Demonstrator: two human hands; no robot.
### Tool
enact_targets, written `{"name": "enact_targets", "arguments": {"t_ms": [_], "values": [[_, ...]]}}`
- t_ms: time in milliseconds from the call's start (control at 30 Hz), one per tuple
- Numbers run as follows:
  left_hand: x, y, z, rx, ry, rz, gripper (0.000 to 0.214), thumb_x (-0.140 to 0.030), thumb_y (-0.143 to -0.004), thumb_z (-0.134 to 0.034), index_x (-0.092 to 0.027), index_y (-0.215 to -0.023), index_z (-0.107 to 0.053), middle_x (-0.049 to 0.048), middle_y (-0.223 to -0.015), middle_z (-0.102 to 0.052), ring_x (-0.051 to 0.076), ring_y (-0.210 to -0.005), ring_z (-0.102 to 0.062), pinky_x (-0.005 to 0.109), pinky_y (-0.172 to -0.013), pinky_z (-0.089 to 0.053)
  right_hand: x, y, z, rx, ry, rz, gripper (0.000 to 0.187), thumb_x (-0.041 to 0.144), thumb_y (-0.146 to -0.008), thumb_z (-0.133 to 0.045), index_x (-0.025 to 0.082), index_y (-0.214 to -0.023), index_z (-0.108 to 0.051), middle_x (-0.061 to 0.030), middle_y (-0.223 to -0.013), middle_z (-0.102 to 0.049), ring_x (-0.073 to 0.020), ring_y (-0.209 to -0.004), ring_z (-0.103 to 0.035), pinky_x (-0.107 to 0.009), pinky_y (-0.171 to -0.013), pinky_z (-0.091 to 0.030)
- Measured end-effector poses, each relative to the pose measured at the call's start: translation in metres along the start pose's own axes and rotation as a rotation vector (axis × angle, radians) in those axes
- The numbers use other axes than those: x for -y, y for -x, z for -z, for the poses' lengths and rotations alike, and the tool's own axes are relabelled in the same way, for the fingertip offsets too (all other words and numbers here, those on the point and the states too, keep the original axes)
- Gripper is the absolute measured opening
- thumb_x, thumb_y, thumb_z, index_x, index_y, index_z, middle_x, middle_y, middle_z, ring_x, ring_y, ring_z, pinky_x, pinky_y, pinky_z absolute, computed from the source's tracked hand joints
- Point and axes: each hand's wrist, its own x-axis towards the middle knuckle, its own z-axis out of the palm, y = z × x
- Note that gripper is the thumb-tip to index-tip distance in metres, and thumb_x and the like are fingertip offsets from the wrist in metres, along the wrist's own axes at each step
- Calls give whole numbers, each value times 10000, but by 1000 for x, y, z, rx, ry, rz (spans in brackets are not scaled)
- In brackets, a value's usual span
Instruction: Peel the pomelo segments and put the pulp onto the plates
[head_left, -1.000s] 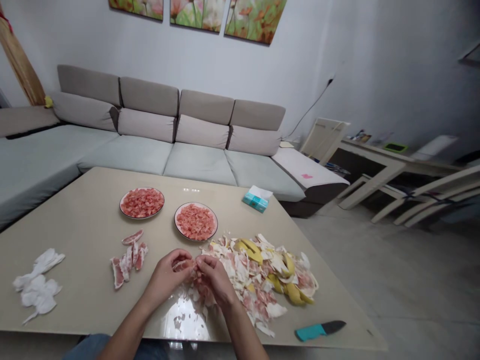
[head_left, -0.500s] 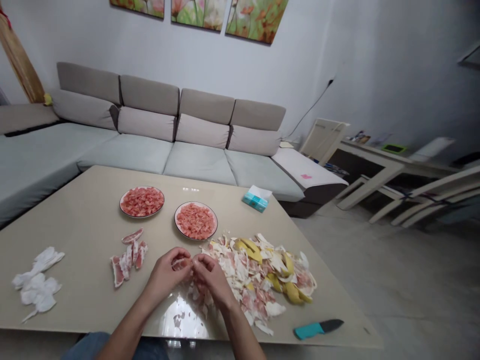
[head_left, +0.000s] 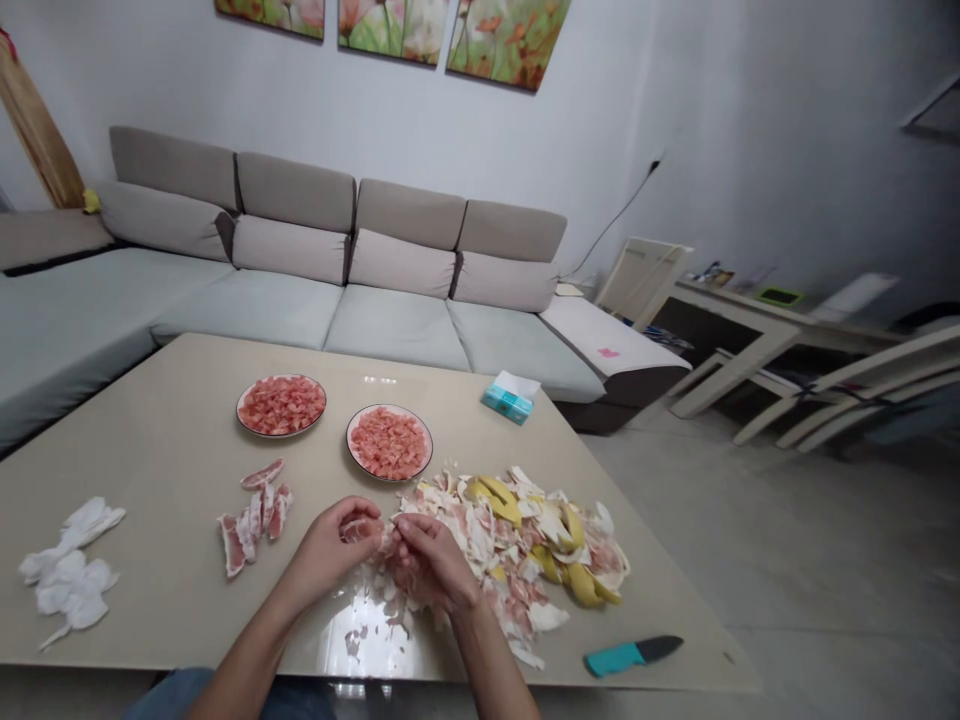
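My left hand (head_left: 330,550) curls around a pink pomelo segment (head_left: 361,531), partly hidden by the fingers, low over the table's near middle. Close beside it, my right hand (head_left: 435,562) has thumb and forefinger pinched at the segment's right end, on what looks like its pale membrane. Left of my hands lie several pomelo segments (head_left: 256,520) with white skin on them. Beyond stand two dark-rimmed plates heaped with pink pomelo pulp, a left heap (head_left: 282,405) and a right heap (head_left: 388,443). Under and right of my right hand spreads a pile of white membrane and yellow peel (head_left: 517,540).
A knife (head_left: 634,655) with a turquoise handle lies near the table's front right edge. Crumpled white tissues (head_left: 75,570) are at the left. A blue tissue pack (head_left: 510,397) sits at the far right of the table (head_left: 172,440). Behind it is a long sofa (head_left: 397,325).
My right hand has drawn slightly right and turned, opening a small gap from the left fingertips. My left hand keeps its hold on the segment. The view has shifted slightly.
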Motion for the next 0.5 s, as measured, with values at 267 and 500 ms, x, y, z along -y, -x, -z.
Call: {"name": "enact_targets", "arguments": {"t_ms": [267,500], "values": [[-1,-3,3,11,100,77,284,-278,-665,-766,-157,-903,-670,38,-825,-692,179,-769,-626,255,-712,-465,17,-51,10,-157,322,189,348,495,-729,-689,160,-650,-642,53,-468,-509,-89,-401,-439,-210,-433,-375],[3,-6,9,-63,287,138,352,-343,-671,-786,-149,-944,-675,28,-815,-675,165,-776,-622,273,-767,-490,44,-110,13,-311,571,426,263,316,-737,-637,232,-971,-725,-44,-985,-725,-207,-831,-640,-329,-787,-493]]}}
